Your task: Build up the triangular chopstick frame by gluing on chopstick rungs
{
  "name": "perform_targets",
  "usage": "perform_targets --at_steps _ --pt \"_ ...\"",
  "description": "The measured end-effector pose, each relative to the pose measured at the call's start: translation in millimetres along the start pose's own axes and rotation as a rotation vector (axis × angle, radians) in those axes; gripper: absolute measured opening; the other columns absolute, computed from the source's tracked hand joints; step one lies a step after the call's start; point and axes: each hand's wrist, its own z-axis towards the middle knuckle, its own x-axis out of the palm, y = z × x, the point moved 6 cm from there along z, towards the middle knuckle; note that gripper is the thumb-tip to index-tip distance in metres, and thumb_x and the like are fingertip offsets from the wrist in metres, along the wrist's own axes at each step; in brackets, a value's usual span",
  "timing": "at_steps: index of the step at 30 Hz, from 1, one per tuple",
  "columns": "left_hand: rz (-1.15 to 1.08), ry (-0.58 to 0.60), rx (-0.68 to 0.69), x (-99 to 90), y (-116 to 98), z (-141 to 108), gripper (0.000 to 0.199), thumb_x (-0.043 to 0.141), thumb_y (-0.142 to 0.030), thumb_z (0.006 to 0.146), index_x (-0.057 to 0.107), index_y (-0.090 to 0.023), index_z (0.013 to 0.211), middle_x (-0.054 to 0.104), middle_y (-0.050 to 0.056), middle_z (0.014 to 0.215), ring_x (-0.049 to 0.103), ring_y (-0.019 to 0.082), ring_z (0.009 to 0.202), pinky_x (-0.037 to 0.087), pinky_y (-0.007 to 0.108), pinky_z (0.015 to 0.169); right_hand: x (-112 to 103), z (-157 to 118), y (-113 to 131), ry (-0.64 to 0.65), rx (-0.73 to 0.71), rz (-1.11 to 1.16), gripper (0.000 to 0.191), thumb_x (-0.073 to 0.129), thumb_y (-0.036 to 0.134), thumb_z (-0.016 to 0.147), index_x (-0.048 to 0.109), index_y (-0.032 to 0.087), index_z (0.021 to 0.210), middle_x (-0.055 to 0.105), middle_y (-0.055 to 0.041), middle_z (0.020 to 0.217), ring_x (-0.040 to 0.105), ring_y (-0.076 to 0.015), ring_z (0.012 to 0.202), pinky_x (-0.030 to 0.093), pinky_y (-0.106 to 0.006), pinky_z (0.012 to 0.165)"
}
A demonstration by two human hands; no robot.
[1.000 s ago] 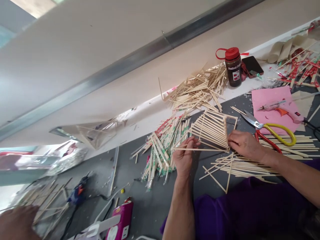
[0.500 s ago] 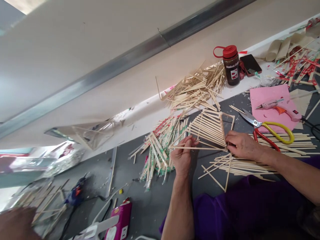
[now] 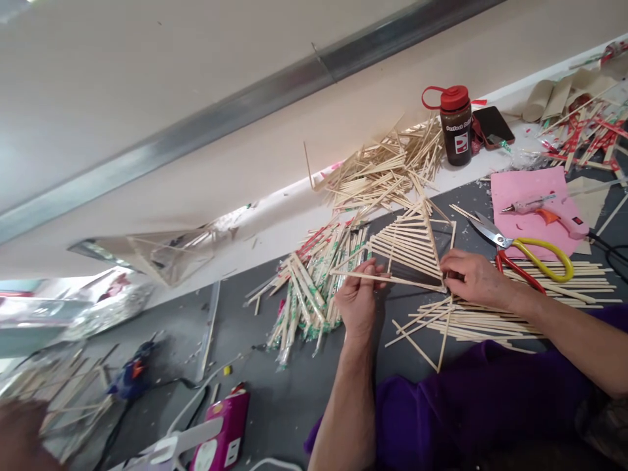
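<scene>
- Head view: slatted chopstick frame (image 3: 405, 252) sat between the two hands, over the grey table (image 3: 279, 418). Couldn't tell whether its underside touched down.
- Left hand (image 3: 358, 304): thumb and fingers closed on a long outer stick, near the frame's pointed left end.
- Right hand (image 3: 473, 278): fingers curled in at the near right corner, touching it. Couldn't tell how tight, or whether the thumb had closed.
- Around it: wrapped chopsticks (image 3: 307, 281) to the left, a heap of bare sticks (image 3: 383, 176) behind, scissors (image 3: 520, 248) to the right, glue gun (image 3: 549, 212) on a pink sheet (image 3: 507, 186).
- Handling, my read: very light, sticks stiff, joints the weak spot. Thin slats could have snapped or popped off if squeezed.
- Best hold: outer sticks close to the corners, both sides supported, no twist. Dry wood, so slip risk looked low.
</scene>
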Motion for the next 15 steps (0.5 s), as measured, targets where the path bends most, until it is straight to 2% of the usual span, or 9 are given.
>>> perform_targets --at_steps 3,5,8,11,15 --pt "0.014 0.002 -0.006 1.0 3 0 0.035 0.069 -0.041 0.075 0.071 -0.013 0.095 0.074 0.006 0.074 0.07 0.015 0.059 0.054 0.023 0.052 -3 1 -2 -0.022 0.015 -0.001 0.01 0.059 0.012 0.078 0.065 0.016 0.085 0.064 -0.0068 0.098 0.06 -0.0131 0.073 0.046 -0.026 0.069" --pt "0.026 0.013 -0.006 2.1 4 -1 0.034 0.069 -0.041 0.075 0.071 -0.013 0.094 0.074 0.007 0.076 0.07 0.015 0.059 0.055 0.024 0.051 -5 1 -5 -0.049 0.031 -0.012 0.008 0.059 0.012 0.079 0.064 0.017 0.083 0.064 -0.0065 0.097 0.06 -0.0139 0.076 0.046 -0.026 0.071" --pt "0.059 0.038 0.02 4.6 2 -3 0.032 0.068 -0.041 0.076 0.072 -0.013 0.091 0.074 0.008 0.078 0.07 0.016 0.062 0.055 0.024 0.051 -9 3 -10 -0.104 0.061 -0.041 0.012 0.055 0.009 0.081 0.062 0.017 0.077 0.063 -0.006 0.092 0.061 -0.0156 0.082 0.045 -0.027 0.075" --pt "0.101 0.07 0.055 7.5 0 -6 0.03 0.066 -0.04 0.077 0.072 -0.014 0.089 0.075 0.008 0.079 0.069 0.016 0.06 0.056 0.027 0.054 -12 5 -15 -0.135 0.093 -0.07 0.014 0.054 0.008 0.081 0.061 0.018 0.074 0.062 -0.0054 0.088 0.06 -0.0154 0.08 0.044 -0.027 0.073" --pt "0.154 0.107 0.104 10.8 -5 -9 0.024 0.065 -0.039 0.078 0.072 -0.016 0.081 0.075 0.008 0.094 0.067 0.013 0.057 0.056 0.025 0.054 -15 6 -16 -0.128 0.122 -0.101 0.015 0.053 0.008 0.081 0.061 0.018 0.073 0.061 -0.0049 0.085 0.059 -0.0158 0.079 0.044 -0.027 0.073"
